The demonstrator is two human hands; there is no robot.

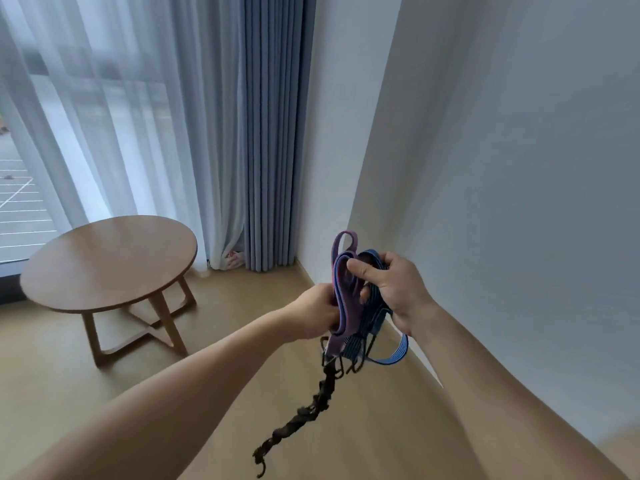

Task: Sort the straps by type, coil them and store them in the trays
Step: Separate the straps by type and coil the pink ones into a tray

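Observation:
Both hands hold one bundle of straps in the air in front of a white wall. My left hand (313,315) grips the purple flat bands (344,303) from the left. My right hand (393,289) grips the blue striped elastic straps (375,313), its thumb pressing on the top of the purple loops. Black hooks (349,362) hang under the bundle. A dark brown crinkled cord (311,407) with a hook at its end dangles down toward the floor. No trays are in view.
A round wooden table (110,261) with crossed legs stands at the left on the wooden floor (242,306). Behind it hang sheer white curtains and a blue-grey drape (273,133). The white wall (502,168) fills the right side.

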